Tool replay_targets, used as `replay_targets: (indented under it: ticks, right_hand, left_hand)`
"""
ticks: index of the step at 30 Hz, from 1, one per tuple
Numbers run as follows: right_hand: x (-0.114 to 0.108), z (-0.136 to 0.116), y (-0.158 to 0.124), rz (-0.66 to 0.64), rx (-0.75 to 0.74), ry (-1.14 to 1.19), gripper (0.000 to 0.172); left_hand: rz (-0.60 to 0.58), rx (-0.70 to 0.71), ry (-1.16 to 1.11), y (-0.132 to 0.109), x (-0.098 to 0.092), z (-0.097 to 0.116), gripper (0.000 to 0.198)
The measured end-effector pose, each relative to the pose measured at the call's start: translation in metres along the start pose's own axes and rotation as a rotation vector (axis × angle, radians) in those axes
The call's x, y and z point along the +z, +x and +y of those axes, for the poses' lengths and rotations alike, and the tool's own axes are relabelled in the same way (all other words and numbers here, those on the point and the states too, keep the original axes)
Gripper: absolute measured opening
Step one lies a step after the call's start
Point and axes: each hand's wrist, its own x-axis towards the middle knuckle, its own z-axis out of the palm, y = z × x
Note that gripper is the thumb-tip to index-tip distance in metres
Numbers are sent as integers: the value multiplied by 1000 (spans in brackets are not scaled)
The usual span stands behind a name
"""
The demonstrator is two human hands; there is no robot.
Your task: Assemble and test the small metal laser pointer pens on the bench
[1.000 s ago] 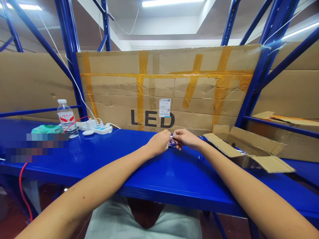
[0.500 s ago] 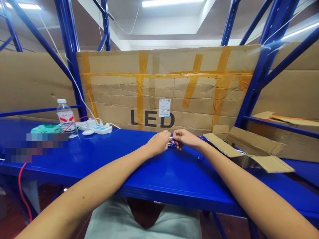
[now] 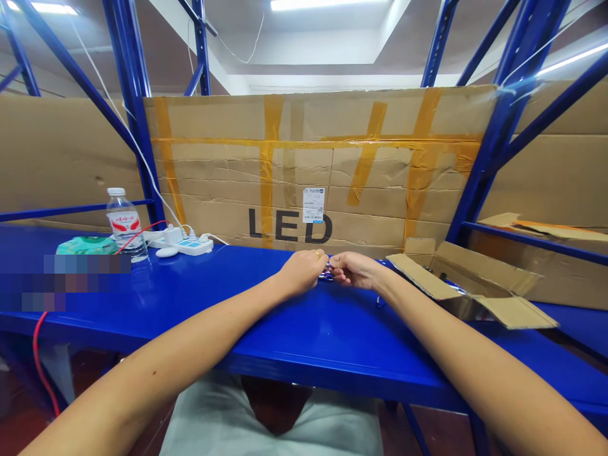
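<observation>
My left hand [image 3: 302,271] and my right hand [image 3: 354,270] meet at the far side of the blue table [image 3: 294,329], in front of the cardboard wall marked LED [image 3: 289,227]. Both have their fingers pinched on a small shiny object [image 3: 327,274] held between them just above the tabletop; it is too small to name. A ring shows on a left finger. A small dark ring-shaped piece [image 3: 380,302] lies on the table beside my right wrist.
An open cardboard box [image 3: 475,288] lies on its side at the right. At the left stand a water bottle [image 3: 124,224], a white power strip [image 3: 192,245] with cables, a white mouse-like object [image 3: 167,252] and a green pack [image 3: 88,246]. Blue rack posts [image 3: 137,120] frame the bench.
My right hand has turned slightly, palm more upward, staying pinched against the left. The view has shifted a little; nothing else moved.
</observation>
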Motion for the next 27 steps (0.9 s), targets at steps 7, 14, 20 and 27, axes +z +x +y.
replay_targets:
  ticks: [7, 14, 20, 27]
  right_hand:
    - [5, -1, -8, 92, -244, -256, 14]
    - [2, 1, -4, 175, -367, -455, 18]
    - [3, 2, -2, 156, -392, -610, 20]
    - [9, 2, -5, 190, -332, -549, 20]
  left_hand:
    - [122, -20, -526, 0, -3, -15, 12]
    - [37, -242, -767, 7, 0, -12, 24]
    - [-202, -269, -803, 8, -3, -19, 35]
    - [-268, -304, -1016, 4, -1, -16, 37]
